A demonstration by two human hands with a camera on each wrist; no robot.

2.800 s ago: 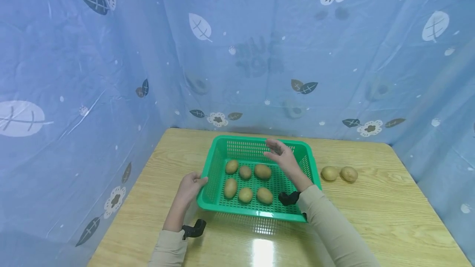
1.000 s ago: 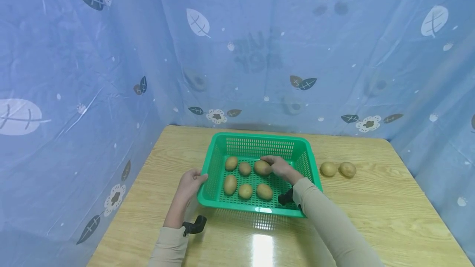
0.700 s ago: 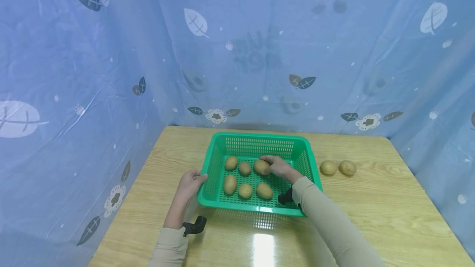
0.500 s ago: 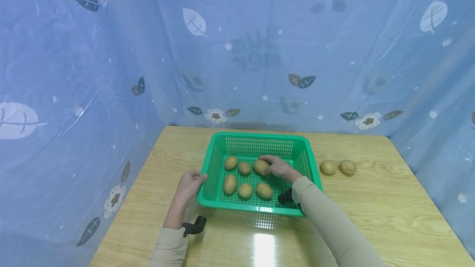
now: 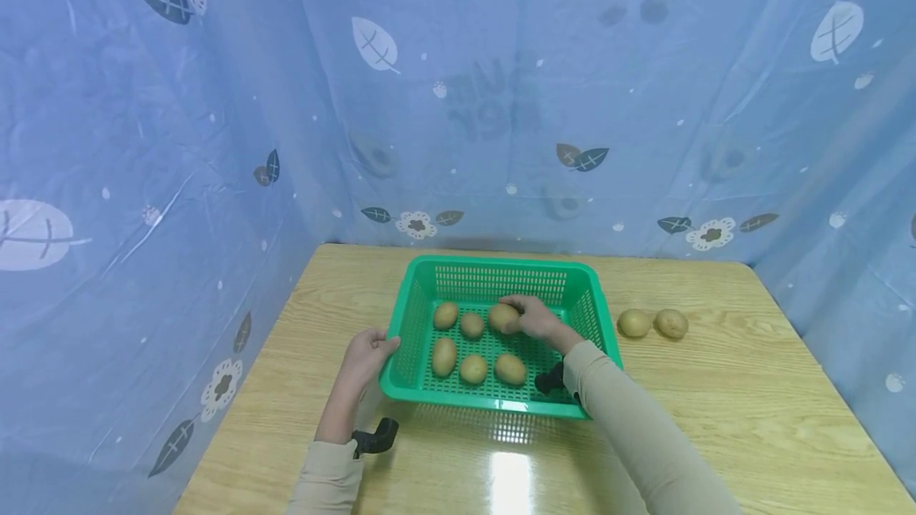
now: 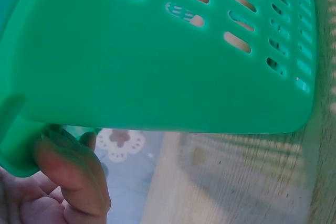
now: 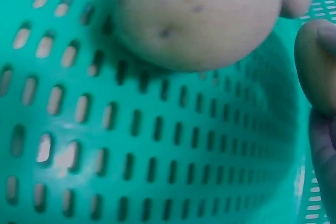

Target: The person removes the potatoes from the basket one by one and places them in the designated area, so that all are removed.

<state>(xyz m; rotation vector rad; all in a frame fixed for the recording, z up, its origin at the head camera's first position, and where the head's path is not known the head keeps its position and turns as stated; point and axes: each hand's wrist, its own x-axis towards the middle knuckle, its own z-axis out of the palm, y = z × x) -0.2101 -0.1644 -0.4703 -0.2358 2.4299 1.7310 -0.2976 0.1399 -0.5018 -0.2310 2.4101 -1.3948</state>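
A green plastic basket (image 5: 494, 403) stands on the wooden table, with several potatoes lying in two rows on its slotted floor. My left hand (image 5: 364, 358) grips the basket's left rim, thumb on top and fingers curled beneath, as the left wrist view shows from under the rim. Inside the basket, my right hand (image 5: 538, 319) holds the right-hand potato (image 5: 502, 318) of the back row between thumb and fingers, low over the floor. In the right wrist view this held potato (image 7: 313, 74) is at the right edge, while a nearer potato (image 7: 199, 19) fills the top middle.
Two more potatoes, one (image 5: 634, 323) beside the other (image 5: 671, 323), lie on the table (image 5: 737, 404) right of the basket. A patterned blue curtain (image 5: 458, 102) hangs behind and along both sides. Black wrist cameras (image 5: 377, 436) stick out from the sleeves.
My right hand has come down from above the back of the basket and taken hold of the back-row potato, which has shifted slightly back and left. The left hand stays on the rim.
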